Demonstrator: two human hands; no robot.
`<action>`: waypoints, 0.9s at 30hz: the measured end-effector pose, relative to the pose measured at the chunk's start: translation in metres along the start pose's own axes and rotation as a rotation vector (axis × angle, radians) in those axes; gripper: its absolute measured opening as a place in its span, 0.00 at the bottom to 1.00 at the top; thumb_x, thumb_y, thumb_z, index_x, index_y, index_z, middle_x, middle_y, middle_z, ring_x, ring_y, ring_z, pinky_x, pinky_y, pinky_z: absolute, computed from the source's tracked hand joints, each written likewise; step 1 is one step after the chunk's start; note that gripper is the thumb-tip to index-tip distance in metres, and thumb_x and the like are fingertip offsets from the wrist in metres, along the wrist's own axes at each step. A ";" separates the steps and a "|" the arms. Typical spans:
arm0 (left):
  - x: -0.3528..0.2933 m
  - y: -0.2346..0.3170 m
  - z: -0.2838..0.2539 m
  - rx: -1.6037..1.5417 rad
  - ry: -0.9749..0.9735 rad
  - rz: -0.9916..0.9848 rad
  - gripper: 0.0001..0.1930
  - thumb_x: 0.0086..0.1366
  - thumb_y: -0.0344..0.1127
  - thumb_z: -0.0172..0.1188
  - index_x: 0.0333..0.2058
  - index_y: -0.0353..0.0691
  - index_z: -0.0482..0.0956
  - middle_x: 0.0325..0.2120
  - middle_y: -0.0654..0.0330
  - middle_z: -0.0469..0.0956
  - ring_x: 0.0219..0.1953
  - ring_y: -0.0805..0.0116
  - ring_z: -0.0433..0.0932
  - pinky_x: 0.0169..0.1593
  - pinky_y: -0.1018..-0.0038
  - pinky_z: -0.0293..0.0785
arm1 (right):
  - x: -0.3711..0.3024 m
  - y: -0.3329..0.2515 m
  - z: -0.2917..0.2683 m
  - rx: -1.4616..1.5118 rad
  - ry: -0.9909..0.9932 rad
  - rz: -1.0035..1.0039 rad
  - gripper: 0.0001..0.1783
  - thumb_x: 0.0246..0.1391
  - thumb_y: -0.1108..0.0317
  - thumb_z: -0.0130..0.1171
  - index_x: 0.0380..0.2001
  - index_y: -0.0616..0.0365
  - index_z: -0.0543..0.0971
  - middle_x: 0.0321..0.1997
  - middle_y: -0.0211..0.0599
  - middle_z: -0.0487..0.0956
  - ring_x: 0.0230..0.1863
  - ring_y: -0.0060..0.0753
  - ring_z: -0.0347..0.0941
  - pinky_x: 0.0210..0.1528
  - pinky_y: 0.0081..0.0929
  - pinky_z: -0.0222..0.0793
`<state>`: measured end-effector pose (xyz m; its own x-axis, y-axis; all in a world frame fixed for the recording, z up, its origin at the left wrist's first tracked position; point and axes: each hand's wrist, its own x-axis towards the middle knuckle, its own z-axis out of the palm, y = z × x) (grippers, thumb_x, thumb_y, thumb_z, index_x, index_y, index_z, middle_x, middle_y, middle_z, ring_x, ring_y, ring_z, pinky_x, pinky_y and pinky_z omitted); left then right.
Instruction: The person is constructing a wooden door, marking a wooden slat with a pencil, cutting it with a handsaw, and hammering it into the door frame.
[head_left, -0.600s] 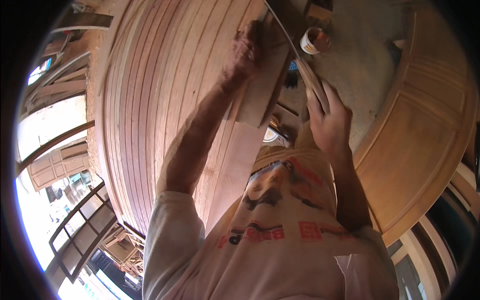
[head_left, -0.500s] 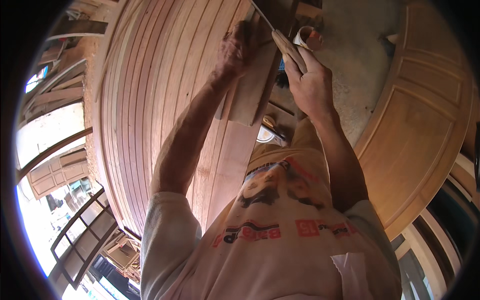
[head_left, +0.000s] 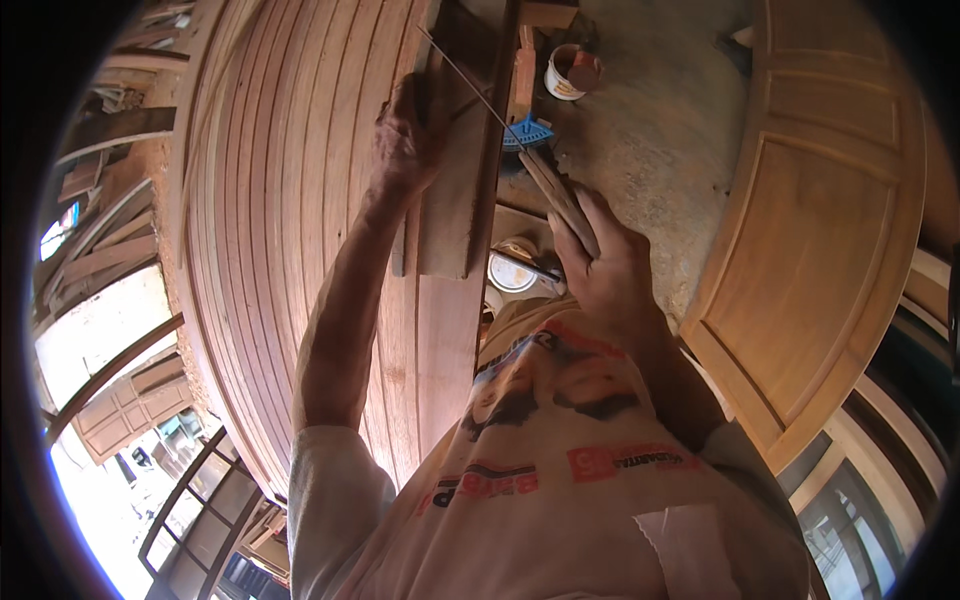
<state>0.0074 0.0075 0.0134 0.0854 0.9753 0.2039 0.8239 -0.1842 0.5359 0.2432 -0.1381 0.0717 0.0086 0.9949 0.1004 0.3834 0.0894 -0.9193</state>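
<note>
My right hand (head_left: 605, 250) is closed round the wooden handle of what looks like a handsaw (head_left: 562, 200), its thin blade seen edge-on. The blade slants up and left across a short brown board (head_left: 450, 215). That board lies along the right edge of a bench-like surface of long reddish planks (head_left: 320, 200). At the board's left edge, my left hand (head_left: 402, 145) grips it, the fingers bent and partly hidden. Whether the blade touches the wood is hard to tell.
To the right leans a panelled wooden door (head_left: 820, 230). Beyond the planks' right edge are a white bucket (head_left: 563, 88), a blue comb-edged tool (head_left: 530, 131) and a round white-lidded container (head_left: 512, 272). Timber scraps (head_left: 110, 190) lie at the left.
My right hand has drawn the saw back toward my body, lower in view. The view has shifted, showing more floor and the bucket. My left hand stays on the board.
</note>
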 end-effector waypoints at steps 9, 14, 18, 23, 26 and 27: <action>-0.002 0.007 -0.002 0.013 0.013 -0.039 0.19 0.76 0.46 0.57 0.58 0.42 0.75 0.45 0.39 0.84 0.48 0.33 0.82 0.50 0.47 0.79 | 0.018 0.014 0.003 -0.041 0.053 -0.142 0.14 0.67 0.64 0.64 0.50 0.60 0.78 0.30 0.54 0.85 0.34 0.58 0.85 0.33 0.44 0.81; 0.003 0.006 -0.005 0.018 -0.073 -0.037 0.21 0.76 0.48 0.56 0.60 0.44 0.74 0.49 0.40 0.83 0.50 0.33 0.82 0.51 0.47 0.79 | 0.048 0.014 0.016 -0.064 -0.040 -0.063 0.13 0.67 0.64 0.64 0.45 0.62 0.77 0.28 0.53 0.83 0.31 0.59 0.84 0.31 0.45 0.80; 0.004 0.009 -0.007 0.058 -0.076 -0.140 0.22 0.75 0.50 0.55 0.61 0.45 0.73 0.48 0.39 0.83 0.51 0.32 0.81 0.52 0.46 0.79 | 0.045 0.016 0.015 -0.041 -0.038 -0.092 0.13 0.67 0.64 0.64 0.47 0.63 0.78 0.30 0.53 0.84 0.32 0.58 0.84 0.32 0.46 0.80; 0.000 0.007 -0.002 0.035 -0.070 -0.017 0.23 0.75 0.50 0.56 0.61 0.43 0.73 0.48 0.39 0.84 0.51 0.33 0.82 0.53 0.47 0.79 | 0.023 0.022 0.008 0.001 0.067 -0.129 0.14 0.67 0.64 0.64 0.46 0.63 0.78 0.31 0.55 0.84 0.32 0.59 0.84 0.31 0.48 0.80; 0.008 0.007 -0.003 0.051 -0.096 -0.003 0.23 0.75 0.50 0.56 0.61 0.43 0.73 0.48 0.38 0.83 0.50 0.33 0.82 0.53 0.47 0.79 | 0.069 0.018 0.018 -0.077 -0.055 -0.056 0.14 0.67 0.63 0.64 0.48 0.62 0.78 0.30 0.55 0.84 0.32 0.61 0.84 0.31 0.48 0.79; 0.011 0.010 -0.006 0.064 -0.083 -0.021 0.23 0.75 0.50 0.56 0.61 0.43 0.73 0.47 0.38 0.83 0.50 0.33 0.82 0.53 0.47 0.79 | 0.078 0.017 0.024 -0.089 -0.084 -0.038 0.14 0.67 0.63 0.64 0.48 0.62 0.78 0.30 0.55 0.84 0.32 0.61 0.84 0.31 0.48 0.79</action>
<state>0.0132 0.0159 0.0255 0.1115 0.9861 0.1228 0.8597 -0.1577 0.4858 0.2280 -0.0574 0.0545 -0.0838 0.9915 0.0990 0.4626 0.1268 -0.8775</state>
